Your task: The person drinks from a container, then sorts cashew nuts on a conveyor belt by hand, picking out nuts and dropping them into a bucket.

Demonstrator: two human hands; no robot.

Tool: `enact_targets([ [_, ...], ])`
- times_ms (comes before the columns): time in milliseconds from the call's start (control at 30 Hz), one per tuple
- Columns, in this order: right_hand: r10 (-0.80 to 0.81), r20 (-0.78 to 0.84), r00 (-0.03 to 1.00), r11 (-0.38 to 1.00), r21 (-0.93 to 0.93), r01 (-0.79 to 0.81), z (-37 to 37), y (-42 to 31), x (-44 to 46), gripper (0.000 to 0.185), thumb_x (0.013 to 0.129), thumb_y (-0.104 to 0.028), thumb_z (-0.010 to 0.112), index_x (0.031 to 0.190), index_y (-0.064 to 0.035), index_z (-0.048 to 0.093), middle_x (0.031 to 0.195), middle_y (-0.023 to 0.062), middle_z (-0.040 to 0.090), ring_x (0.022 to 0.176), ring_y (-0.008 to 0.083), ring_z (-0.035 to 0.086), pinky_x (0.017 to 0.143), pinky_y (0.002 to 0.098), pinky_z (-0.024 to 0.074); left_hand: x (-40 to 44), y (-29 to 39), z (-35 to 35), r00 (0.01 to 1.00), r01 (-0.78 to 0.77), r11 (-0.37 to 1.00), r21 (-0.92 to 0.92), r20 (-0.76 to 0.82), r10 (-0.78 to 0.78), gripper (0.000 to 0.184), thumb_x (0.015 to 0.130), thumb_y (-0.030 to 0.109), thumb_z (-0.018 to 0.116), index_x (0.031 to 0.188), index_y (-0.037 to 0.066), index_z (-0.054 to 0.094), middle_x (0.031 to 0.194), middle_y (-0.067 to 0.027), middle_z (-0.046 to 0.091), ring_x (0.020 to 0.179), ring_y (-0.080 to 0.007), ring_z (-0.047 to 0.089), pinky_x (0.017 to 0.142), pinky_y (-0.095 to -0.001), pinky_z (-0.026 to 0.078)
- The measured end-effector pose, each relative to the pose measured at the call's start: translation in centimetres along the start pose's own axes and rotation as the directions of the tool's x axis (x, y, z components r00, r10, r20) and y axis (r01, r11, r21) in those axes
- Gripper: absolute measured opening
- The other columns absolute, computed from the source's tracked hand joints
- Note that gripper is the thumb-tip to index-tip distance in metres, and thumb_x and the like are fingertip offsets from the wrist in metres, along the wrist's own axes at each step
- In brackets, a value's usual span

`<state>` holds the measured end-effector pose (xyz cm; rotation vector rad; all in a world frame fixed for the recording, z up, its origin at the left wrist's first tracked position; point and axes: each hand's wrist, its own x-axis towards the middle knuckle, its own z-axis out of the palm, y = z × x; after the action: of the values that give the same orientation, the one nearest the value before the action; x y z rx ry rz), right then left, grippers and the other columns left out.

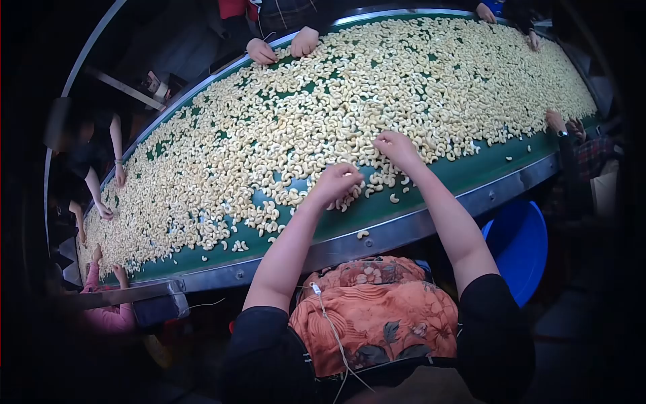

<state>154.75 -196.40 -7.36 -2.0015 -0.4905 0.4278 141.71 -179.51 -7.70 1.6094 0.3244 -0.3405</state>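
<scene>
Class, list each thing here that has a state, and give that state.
Cashews: loose, spread densely with gaps
Green belt: mostly covered, bare along the near edge
Left hand: fingers curled, at the cashews
Right hand: fingers bent, at the cashews
Stray cashew: lying on the metal rim
Blue tub: partly hidden, contents unclear
White cord: trailing over orange cloth

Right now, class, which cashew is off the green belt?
The lone cashew on the near metal rim, between the left forearm and right forearm; the others I can make out lie on the green belt.
</scene>
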Motion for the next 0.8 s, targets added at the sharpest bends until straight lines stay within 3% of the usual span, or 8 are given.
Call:
enact_targets([
  [67,-0.162,-0.021,0.987,0.927,-0.345,0.145,1.0,-0.7,1.2,0.019,0.077,-0.022,0.058,0.074,-0.0031,0.061,0.075,0.0135,0.062,0.071,0.0275,0.06,0.062,0.0386,0.0467,-2.1,0.7,-0.7,1.0,0.003,0.844,-0.536,-0.018,-0.015,0.019,0.086,0.027,0.055,0.078,0.01,0.052,0.056,0.0029,0.044,0.046,-0.0083,0.042,0.041,-0.0211,0.032],
  [167,-0.126,0.097,0.987,0.783,-0.602,0.159,2.1,-0.7,2.9,0.016,0.076,-0.018,0.055,0.077,-0.0029,0.062,0.08,0.0161,0.062,0.08,0.0315,0.061,0.069,0.0421,0.0468,-1.4,1.3,-0.9,0.994,-0.059,0.574,-0.817,-0.103,-0.046,0.015,0.087,0.023,0.055,0.082,0.009,0.052,0.062,0.0013,0.048,0.047,-0.0075,0.042,0.041,-0.0197,0.031],
  [300,-0.075,0.16,0.984,0.814,-0.56,0.154,0.5,-0.7,1.5,0.015,0.076,-0.018,0.058,0.079,-0.0039,0.062,0.077,0.0136,0.062,0.075,0.0287,0.061,0.066,0.039,0.0475,3.2,4.0,-2.5,0.981,-0.02,0.882,-0.47,-0.18,-0.073,0.018,0.085,0.025,0.057,0.084,0.007,0.058,0.066,-0.0001,0.053,0.043,-0.008,0.042,0.039,-0.0203,0.031],
  [333,-0.055,0.167,0.984,0.849,-0.512,0.134,-0.4,-0.2,0.9,0.017,0.076,-0.02,0.059,0.08,-0.0038,0.062,0.075,0.0134,0.062,0.072,0.0282,0.061,0.065,0.0384,0.0473,4.9,4.6,-2.4,0.948,-0.075,0.991,-0.113,-0.316,0.036,0.02,0.083,0.026,0.059,0.082,0.006,0.06,0.065,-0.0011,0.055,0.047,-0.0088,0.046,0.042,-0.0222,0.035],
  [467,0.04,0.233,0.972,0.938,-0.344,0.044,-3.0,0.8,-1.1,0.019,0.075,-0.021,0.064,0.083,-0.0038,0.063,0.071,0.0107,0.062,0.066,0.0213,0.061,0.062,0.0329,0.0469,10.4,5.6,-1.7,0.901,0.129,0.661,0.74,-0.366,0.233,0.019,0.076,0.021,0.058,0.081,0.004,0.065,0.081,-0.0132,0.064,0.072,-0.0251,0.062,0.065,-0.0354,0.049],
  [633,-0.065,0.048,0.997,0.974,-0.215,0.074,-4.7,1.8,0.2,0.019,0.075,-0.023,0.064,0.083,-0.0058,0.064,0.075,0.0113,0.063,0.068,0.0243,0.061,0.065,0.0341,0.0477,11.0,6.0,-0.2,0.913,0.282,0.454,0.845,-0.382,0.142,0.019,0.074,0.014,0.053,0.086,0.004,0.065,0.09,-0.0162,0.064,0.082,-0.0296,0.063,0.071,-0.0398,0.05],
  [700,-0.103,0.032,0.994,0.967,-0.232,0.108,-4.8,1.6,2.0,0.017,0.076,-0.021,0.061,0.084,-0.0065,0.064,0.077,0.0122,0.064,0.071,0.0273,0.061,0.067,0.0365,0.0477,9.8,5.4,-2.0,0.967,0.179,0.901,0.396,-0.238,-0.087,0.013,0.079,0.016,0.058,0.084,0.005,0.061,0.072,-0.0078,0.06,0.053,-0.0179,0.055,0.049,-0.0302,0.043],
  [800,-0.198,0.112,0.974,0.912,-0.342,0.225,-4.3,0.4,3.7,0.016,0.076,-0.017,0.057,0.083,-0.0041,0.063,0.08,0.0146,0.063,0.075,0.0309,0.061,0.069,0.0393,0.0474,7.4,4.1,-3.6,0.989,-0.025,0.936,-0.352,-0.145,-0.028,0.015,0.083,0.021,0.06,0.083,0.006,0.058,0.06,-0.0001,0.05,0.042,-0.0073,0.041,0.038,-0.0218,0.029],
])
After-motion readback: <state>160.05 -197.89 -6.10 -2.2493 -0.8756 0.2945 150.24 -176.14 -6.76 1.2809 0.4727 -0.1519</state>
